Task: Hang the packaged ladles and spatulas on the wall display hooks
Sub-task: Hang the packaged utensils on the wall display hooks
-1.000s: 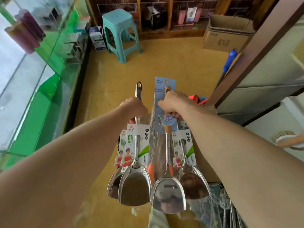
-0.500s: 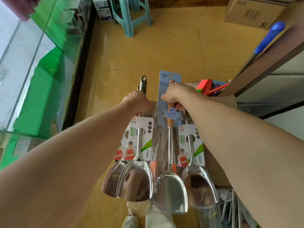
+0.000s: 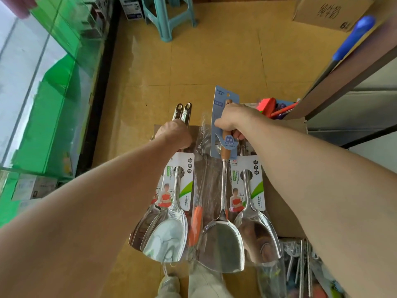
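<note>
My left hand (image 3: pixel 174 136) grips the handles of two steel spatulas (image 3: pixel 165 237) with white and green card labels; their blades hang toward me. My right hand (image 3: pixel 231 120) grips a wooden-handled spatula (image 3: pixel 222 244) on a blue backing card, together with another labelled steel spatula (image 3: pixel 257 235). A bagged utensil with an orange handle (image 3: pixel 196 224) hangs between the two bunches. All of them are held over the floor. No wall hooks are in view.
An open cardboard box (image 3: pixel 285 220) stands under my right arm, with red and blue items at its far end. A bundle of packaged steel utensils (image 3: pixel 300 269) lies at lower right. Glass counter (image 3: pixel 43 104) on the left, teal stool (image 3: pixel 167 16) and carton (image 3: pixel 328 11) ahead.
The camera has tilted further down, so the floor and my feet fill more of the view. Both hands keep the same grip on the spatulas.
</note>
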### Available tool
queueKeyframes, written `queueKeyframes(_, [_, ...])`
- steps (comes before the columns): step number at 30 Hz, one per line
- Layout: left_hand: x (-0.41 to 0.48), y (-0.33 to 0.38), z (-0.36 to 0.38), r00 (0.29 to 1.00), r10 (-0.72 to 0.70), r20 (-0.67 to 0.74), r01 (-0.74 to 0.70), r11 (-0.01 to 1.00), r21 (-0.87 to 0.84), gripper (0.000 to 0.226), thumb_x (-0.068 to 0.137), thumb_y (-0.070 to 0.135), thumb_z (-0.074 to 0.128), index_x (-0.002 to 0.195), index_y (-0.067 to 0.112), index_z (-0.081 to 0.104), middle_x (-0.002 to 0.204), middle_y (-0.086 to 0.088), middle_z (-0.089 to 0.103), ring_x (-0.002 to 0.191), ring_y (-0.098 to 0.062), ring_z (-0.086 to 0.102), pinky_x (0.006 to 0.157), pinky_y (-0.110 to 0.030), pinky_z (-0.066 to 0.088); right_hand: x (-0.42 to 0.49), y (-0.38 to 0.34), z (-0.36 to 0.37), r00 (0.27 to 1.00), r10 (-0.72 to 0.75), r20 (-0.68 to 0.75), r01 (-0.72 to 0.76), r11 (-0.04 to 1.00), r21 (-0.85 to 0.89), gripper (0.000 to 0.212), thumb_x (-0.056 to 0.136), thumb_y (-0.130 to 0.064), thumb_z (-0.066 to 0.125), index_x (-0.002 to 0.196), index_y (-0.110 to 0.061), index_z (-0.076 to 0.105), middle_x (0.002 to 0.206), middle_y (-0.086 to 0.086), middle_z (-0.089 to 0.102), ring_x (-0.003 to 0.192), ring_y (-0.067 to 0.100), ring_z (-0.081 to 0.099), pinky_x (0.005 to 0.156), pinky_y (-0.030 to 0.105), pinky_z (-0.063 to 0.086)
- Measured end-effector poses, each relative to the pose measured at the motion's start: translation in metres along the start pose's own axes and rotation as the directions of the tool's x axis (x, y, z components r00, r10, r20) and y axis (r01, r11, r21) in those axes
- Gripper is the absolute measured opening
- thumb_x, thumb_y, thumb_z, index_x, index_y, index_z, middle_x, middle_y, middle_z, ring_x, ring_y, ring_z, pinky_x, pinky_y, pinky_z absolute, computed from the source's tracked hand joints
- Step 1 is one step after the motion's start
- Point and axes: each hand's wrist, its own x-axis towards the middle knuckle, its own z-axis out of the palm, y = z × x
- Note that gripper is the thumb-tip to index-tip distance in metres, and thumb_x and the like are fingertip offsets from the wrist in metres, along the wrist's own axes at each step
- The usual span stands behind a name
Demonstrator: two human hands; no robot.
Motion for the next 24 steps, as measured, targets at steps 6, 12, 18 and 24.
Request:
queueKeyframes(6, [-0.004,0.004,0.001,0.999,0.006,-0.047,-0.006,1.000,-0.005,0.005,0.090,0.005,0.047,0.089,0.010,0.046,0.078,-0.005,0.052,0.083,-0.023,0.057,0.072,-0.029,0.052,0.001,0.006,0.007,0.999,0.029,-0.034,-0.029,1.000,0.010,0.053,0.093,-0.023,0.051,0.140,-0.004,0.037,0.117,0.017,0.060,0.086,0.028,0.053,0.054,0.031,0.043])
queueKeyframes(12, [-0.013,0.003,-0.002,0.998,0.012,-0.067,-0.013,1.000,-0.013,0.010,0.087,0.000,0.049,0.089,0.010,0.047,0.086,-0.007,0.052,0.087,-0.024,0.056,0.080,-0.031,0.053,-0.008,0.005,0.008,0.999,0.027,-0.032,-0.029,0.998,-0.055,0.046,0.092,-0.017,0.055,0.133,-0.003,0.040,0.093,0.012,0.056,0.078,0.027,0.054,0.047,0.028,0.036])
queueKeyframes(18, [-0.025,-0.002,-0.005,0.995,0.018,-0.101,-0.016,1.000,0.024,0.012,0.086,0.000,0.055,0.090,0.011,0.052,0.074,-0.003,0.048,0.081,-0.021,0.053,0.078,-0.029,0.051,-0.025,0.002,0.009,0.998,0.017,-0.068,-0.024,0.995,-0.101,0.036,0.094,-0.018,0.049,0.126,-0.001,0.047,0.100,0.013,0.046,0.084,0.028,0.049,0.054,0.030,0.037])
queueKeyframes(24, [-0.049,-0.003,-0.016,0.987,0.067,-0.145,-0.062,0.997,0.043,0.020,0.084,0.002,0.057,0.103,0.006,0.059,0.086,-0.005,0.057,0.089,-0.021,0.059,0.080,-0.030,0.052,-0.059,-0.004,0.011,0.994,0.024,-0.103,-0.033,0.995,-0.090,0.037,0.094,-0.013,0.048,0.129,-0.002,0.046,0.141,0.021,0.037,0.112,0.033,0.050,0.071,0.033,0.037])
